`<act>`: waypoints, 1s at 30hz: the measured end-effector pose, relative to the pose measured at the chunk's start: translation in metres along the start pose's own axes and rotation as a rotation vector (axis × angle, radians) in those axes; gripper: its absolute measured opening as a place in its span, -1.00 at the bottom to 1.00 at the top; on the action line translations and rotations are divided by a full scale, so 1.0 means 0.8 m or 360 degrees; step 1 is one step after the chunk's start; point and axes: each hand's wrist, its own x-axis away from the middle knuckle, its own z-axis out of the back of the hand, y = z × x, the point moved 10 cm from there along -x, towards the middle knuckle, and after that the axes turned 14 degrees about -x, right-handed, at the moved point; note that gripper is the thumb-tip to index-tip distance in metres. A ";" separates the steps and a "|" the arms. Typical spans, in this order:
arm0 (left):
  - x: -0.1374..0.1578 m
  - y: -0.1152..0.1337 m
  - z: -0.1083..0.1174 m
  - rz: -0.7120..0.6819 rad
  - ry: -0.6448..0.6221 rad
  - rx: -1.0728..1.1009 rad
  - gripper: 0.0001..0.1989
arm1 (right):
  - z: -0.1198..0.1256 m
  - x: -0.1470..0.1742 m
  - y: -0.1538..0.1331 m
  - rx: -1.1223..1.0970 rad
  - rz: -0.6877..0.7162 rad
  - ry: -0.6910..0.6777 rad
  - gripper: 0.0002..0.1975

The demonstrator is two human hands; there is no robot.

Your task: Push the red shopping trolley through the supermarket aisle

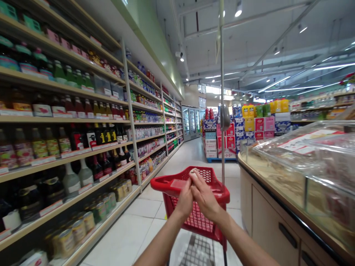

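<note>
My left hand (185, 198) and my right hand (204, 194) are pressed together above a red plastic shopping cart (163, 184). At their fingertips a small crumpled white piece (193, 171), looking like tissue, pokes out between them. The fingers of both hands are closed around it, and much of it is hidden. Behind and below the hands lies the cart's red handle and rim, with a latticed basket under it. A tall metal pole (222, 81) rises from the cart's right side.
Shelves of bottles and cans (83, 147) line the left side. A glass-edged display counter (277, 177) with clear lids stands close on the right. Ahead are stacked drink cartons (229, 136) on a blue pallet, and glass-door fridges (190, 120) farther back. Pale tiled floor (130, 229) runs between.
</note>
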 end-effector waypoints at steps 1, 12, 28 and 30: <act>0.002 0.006 -0.019 0.0046 -0.0041 0.0172 -0.55 | -0.007 0.001 0.003 -0.0082 -0.0018 0.0023 -0.54; -0.027 -0.088 0.075 0.0062 -0.0042 -0.1448 -0.53 | 0.114 0.016 0.027 0.0072 -0.0356 0.0736 -0.55; 0.033 -0.028 0.048 -0.0216 0.0166 -0.1616 -0.57 | 0.131 0.045 0.064 0.0836 -0.0258 0.0291 -0.71; 0.040 -0.023 0.048 -0.0212 0.0195 -0.1605 -0.57 | 0.108 0.043 0.050 0.0710 -0.0330 0.0339 -0.69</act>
